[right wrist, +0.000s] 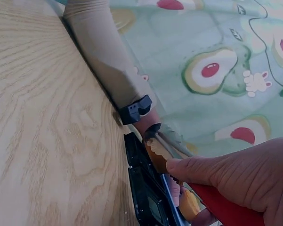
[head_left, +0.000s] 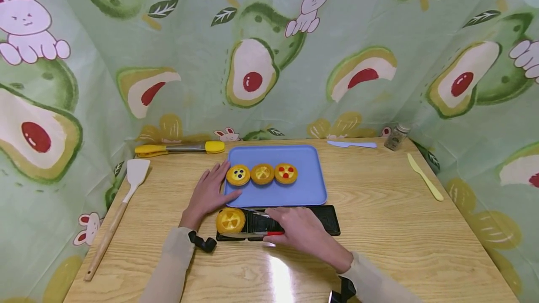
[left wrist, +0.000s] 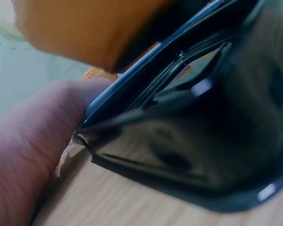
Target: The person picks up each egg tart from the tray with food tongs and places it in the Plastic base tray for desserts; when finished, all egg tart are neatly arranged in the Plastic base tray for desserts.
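Head view: the blue tray (head_left: 278, 198), flat and probably stiff, lies on the counter (head_left: 379, 228), the left hand (head_left: 212, 191) spread at its left end. Just nearer, the glossy black tray (head_left: 331, 221) looks thin and slick. The right hand (head_left: 301, 230) grips red-handled metal tongs (head_left: 275, 233), arms either side of the tart (head_left: 230, 220) in that tray's left end. Likely light and crumbly, it wants a gentle rim hold; it is round, golden, with darker wedges on top.
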A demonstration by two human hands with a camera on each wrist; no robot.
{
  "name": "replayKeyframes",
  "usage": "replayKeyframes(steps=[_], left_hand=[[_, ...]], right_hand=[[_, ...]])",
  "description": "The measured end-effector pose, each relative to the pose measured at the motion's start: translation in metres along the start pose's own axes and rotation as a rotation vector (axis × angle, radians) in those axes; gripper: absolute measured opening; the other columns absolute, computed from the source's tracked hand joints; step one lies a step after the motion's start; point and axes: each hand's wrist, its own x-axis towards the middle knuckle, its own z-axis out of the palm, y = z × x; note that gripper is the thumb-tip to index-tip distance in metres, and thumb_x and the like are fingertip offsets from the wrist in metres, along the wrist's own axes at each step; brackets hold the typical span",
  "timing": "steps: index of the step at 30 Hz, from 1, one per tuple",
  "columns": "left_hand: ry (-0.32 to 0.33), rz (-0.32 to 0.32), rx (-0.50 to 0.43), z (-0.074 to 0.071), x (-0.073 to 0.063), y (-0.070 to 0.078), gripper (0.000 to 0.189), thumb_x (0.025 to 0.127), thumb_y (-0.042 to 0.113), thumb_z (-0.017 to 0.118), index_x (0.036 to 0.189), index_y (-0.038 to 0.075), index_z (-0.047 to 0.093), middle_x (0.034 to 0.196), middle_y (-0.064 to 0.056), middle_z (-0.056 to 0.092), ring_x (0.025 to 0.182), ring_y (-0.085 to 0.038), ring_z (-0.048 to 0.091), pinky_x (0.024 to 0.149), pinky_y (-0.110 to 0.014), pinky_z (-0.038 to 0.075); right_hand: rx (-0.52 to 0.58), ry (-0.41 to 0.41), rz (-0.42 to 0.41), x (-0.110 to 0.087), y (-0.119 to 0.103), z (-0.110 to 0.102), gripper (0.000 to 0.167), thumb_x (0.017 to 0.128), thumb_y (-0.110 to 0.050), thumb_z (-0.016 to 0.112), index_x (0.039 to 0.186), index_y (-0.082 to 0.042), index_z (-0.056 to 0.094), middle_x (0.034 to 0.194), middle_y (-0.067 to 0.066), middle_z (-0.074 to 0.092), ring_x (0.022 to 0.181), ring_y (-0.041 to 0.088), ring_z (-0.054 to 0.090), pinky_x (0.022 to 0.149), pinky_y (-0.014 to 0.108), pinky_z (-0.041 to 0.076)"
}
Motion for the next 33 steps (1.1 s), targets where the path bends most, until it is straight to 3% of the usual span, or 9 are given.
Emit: replayKeyframes(steps=[6, 18, 25, 30, 33], left_hand=[[0.001, -0.004, -0.012, -0.001, -0.001, 0.001, 0.112, 0.086, 0.083, 0.058, 0.169, 0.021, 0.018, 0.174, 0.001, 0.022, 0.161, -0.026, 0.016, 0.129, -0.053, 0.01], [-0.004, -0.01, -0.015, -0.002, -0.001, 0.002, 0.111, 0.086, 0.085, 0.055, 0.169, 0.021, 0.018, 0.174, 0.003, 0.019, 0.161, -0.023, 0.014, 0.13, -0.051, 0.009], [0.005, 0.0, -0.018, -0.001, -0.001, 0.002, 0.111, 0.087, 0.083, 0.058, 0.169, 0.02, 0.019, 0.174, 0.002, 0.02, 0.161, -0.026, 0.015, 0.13, -0.053, 0.01], [0.016, 0.011, -0.015, -0.001, -0.001, 0.002, 0.111, 0.087, 0.081, 0.059, 0.169, 0.018, 0.02, 0.174, -0.001, 0.022, 0.161, -0.028, 0.017, 0.129, -0.055, 0.011], [0.021, 0.015, -0.012, -0.002, -0.002, 0.003, 0.11, 0.088, 0.079, 0.061, 0.169, 0.018, 0.02, 0.173, -0.002, 0.023, 0.16, -0.029, 0.018, 0.129, -0.055, 0.012]], right_hand=[[-0.027, -0.024, 0.013, 0.0, 0.0, 0.003, 0.058, 0.083, -0.064, 0.08, 0.121, -0.02, 0.074, 0.102, -0.007, 0.076, 0.067, 0.011, 0.066, 0.049, 0.027, 0.049], [-0.045, -0.049, 0.024, 0.0, 0.001, 0.005, 0.065, 0.081, -0.067, 0.08, 0.126, -0.02, 0.073, 0.112, -0.005, 0.077, 0.073, 0.014, 0.07, 0.052, 0.028, 0.052], [0.001, -0.054, 0.046, -0.001, 0.001, 0.001, 0.065, 0.078, -0.068, 0.082, 0.121, -0.02, 0.072, 0.101, -0.006, 0.073, 0.07, 0.012, 0.064, 0.053, 0.03, 0.052], [0.043, -0.062, 0.079, -0.003, 0.001, -0.007, 0.073, 0.079, -0.068, 0.082, 0.129, -0.016, 0.07, 0.106, -0.004, 0.076, 0.08, 0.013, 0.069, 0.056, 0.029, 0.053], [0.1, -0.06, 0.11, -0.005, 0.001, -0.013, 0.074, 0.078, -0.066, 0.083, 0.131, -0.017, 0.069, 0.098, -0.005, 0.074, 0.075, 0.011, 0.065, 0.053, 0.027, 0.048]])
